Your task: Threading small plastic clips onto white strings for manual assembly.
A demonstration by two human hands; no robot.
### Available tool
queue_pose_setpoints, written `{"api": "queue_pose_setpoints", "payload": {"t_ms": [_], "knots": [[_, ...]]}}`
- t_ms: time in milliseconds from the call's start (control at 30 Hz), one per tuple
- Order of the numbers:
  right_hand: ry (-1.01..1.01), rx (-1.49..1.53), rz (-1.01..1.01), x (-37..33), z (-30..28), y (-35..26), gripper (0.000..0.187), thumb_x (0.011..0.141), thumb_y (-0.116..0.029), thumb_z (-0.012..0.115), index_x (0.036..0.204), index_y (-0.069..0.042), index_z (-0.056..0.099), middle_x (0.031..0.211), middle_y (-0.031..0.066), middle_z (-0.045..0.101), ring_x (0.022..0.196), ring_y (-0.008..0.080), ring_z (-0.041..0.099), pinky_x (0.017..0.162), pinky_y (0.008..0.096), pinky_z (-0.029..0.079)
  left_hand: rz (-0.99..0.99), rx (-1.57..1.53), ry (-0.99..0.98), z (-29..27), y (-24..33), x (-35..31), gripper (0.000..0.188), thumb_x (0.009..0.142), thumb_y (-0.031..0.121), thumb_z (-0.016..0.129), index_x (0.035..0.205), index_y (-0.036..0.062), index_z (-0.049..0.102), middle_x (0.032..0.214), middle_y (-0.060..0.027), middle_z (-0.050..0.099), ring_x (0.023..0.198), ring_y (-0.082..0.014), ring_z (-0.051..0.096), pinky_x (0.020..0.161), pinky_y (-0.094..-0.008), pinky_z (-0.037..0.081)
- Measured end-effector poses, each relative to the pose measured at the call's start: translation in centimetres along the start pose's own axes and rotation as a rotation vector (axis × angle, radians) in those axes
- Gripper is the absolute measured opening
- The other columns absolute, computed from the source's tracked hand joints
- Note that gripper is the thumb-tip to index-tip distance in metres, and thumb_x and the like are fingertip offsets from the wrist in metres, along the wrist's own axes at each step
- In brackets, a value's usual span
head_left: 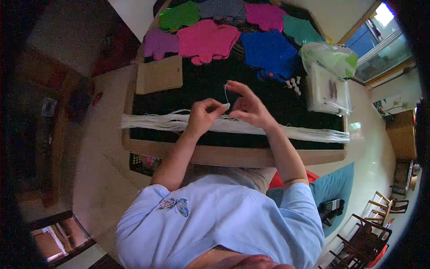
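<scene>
My left hand [205, 117] is closed, its thumb and fingertips pinching a small white piece [227, 106] that looks like wound thread. From this piece a thin white thread [225, 93] curves up to the fingertips of my right hand [251, 106]. Those raised fingertips appear to pinch the thread's upper end, while the thumb and lower fingers are apart beside the white piece. Beneath both hands a long bundle of loose white strands [309, 133] stretches across the black tabletop [204, 85]; my hands and forearms cover its middle.
Coloured fabric pieces, among them pink [208, 39] and blue [268, 51], lie along the far side. A cardboard piece [160, 75] is at left. Several small white bundles [294, 85] lie at right, beside a clear plastic pack [329, 92] and a plastic bag [329, 58].
</scene>
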State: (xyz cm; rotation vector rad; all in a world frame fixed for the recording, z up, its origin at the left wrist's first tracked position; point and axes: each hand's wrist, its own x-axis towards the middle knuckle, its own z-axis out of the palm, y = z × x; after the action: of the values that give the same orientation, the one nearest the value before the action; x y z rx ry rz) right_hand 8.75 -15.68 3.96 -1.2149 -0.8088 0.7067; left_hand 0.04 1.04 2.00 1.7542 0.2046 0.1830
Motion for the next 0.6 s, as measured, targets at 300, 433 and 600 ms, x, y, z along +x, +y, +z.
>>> {"api": "queue_pose_setpoints", "payload": {"t_ms": [300,433,600], "knots": [[0.122,-0.360,0.048,0.1,-0.1,2.5,0.030,0.080,-0.001,0.059,0.110,0.000,0.052,0.097,0.0081,0.058,0.077,0.0105,0.055,0.072,0.0258,0.048,-0.188,-0.138,-0.055,0.3,1.0,0.3,0.015,0.076,0.017,0.068,0.073,0.0032,0.065,0.064,-0.0009,0.060,0.064,-0.0067,0.055,0.063,-0.0214,0.043],[0.069,-0.227,0.146,0.1,-0.4,1.2,0.014,0.087,-0.005,0.051,0.094,0.003,0.060,0.080,0.0057,0.060,0.073,0.0091,0.055,0.066,0.0240,0.047,0.221,-0.084,0.089,0.9,0.9,0.2,0.012,0.076,0.016,0.069,0.074,0.0047,0.065,0.068,-0.0003,0.061,0.066,-0.0073,0.056,0.067,-0.0226,0.045],[-0.076,-0.155,0.170,0.0,-0.2,2.0,0.014,0.088,-0.008,0.051,0.090,0.001,0.060,0.075,0.0040,0.059,0.068,0.0093,0.054,0.062,0.0241,0.046,0.051,-0.379,0.037,1.0,1.0,0.1,0.005,0.076,0.008,0.066,0.076,0.0036,0.063,0.078,-0.0032,0.064,0.071,-0.0118,0.059,0.071,-0.0259,0.046]]}}
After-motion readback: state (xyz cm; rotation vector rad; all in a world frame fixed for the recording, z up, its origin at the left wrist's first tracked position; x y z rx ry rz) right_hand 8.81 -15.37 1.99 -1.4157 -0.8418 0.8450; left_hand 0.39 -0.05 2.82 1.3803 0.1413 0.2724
